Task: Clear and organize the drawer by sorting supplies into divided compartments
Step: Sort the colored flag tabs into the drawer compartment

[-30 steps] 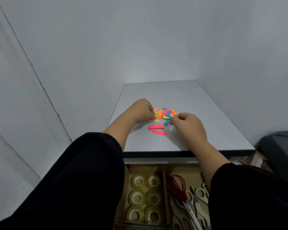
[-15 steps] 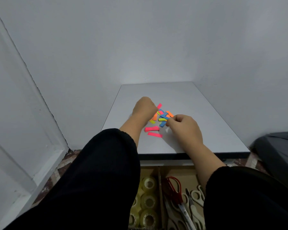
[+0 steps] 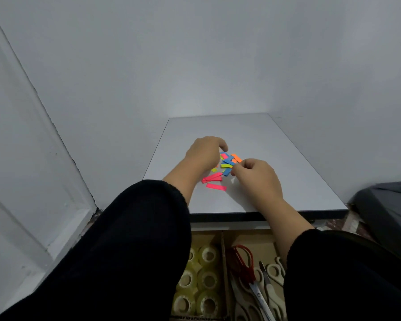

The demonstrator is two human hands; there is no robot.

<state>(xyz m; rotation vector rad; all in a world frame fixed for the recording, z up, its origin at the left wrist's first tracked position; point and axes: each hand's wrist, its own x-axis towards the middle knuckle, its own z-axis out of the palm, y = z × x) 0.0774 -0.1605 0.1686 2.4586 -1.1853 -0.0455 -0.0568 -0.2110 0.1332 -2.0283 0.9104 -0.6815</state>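
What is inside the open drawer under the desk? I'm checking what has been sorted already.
The drawer shows tape rolls in its left compartment and scissors in the next one. Black sleeves cover both sides, so anything else there is hidden.

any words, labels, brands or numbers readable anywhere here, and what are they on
None can be read.
Paper strips on the table: plain colours, no writing visible.
Tape rolls in the drawer: no label visible.
Scissors in the next compartment: any blade marking is too small to read.
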